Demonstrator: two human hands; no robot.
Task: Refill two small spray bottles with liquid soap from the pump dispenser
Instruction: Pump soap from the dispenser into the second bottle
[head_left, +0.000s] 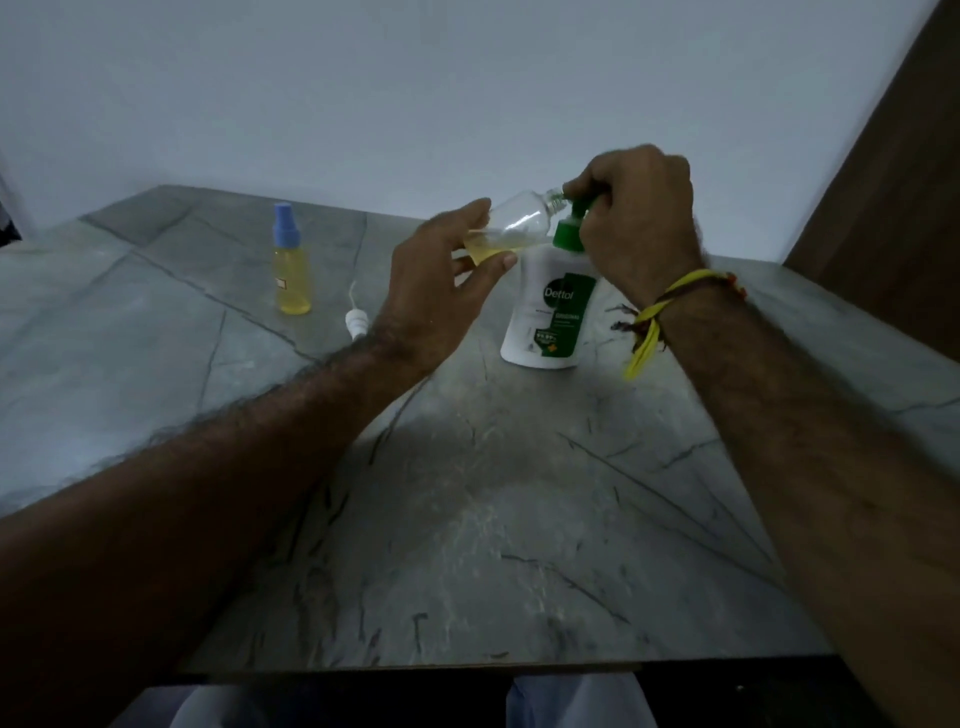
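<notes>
Left hand (441, 275) holds the open bottle (511, 226) by its base end, fingers and thumb curled round it. Bottle is tilted almost flat, mouth pointing right and slightly up, right at the pump spout (574, 208). A little yellow soap sits pooled at its low end, near the left fingers; the rest is clear.

Right hand (636, 218) is on top of the green pump head, fingers curled over it. Can't tell how far the head is pressed down.

Soap dispenser (553, 306), white with a green label, stands upright on the table (467, 519), right of centre, directly below both hands.

Second bottle (292, 262) stands upright far left, well apart from the hands, blue cap on, yellow liquid up to near the neck.

White spray cap (356, 325) with its thin tube lies on the table between the second bottle and the left wrist.

Yellow thread band (670, 306) on the right wrist.
</notes>
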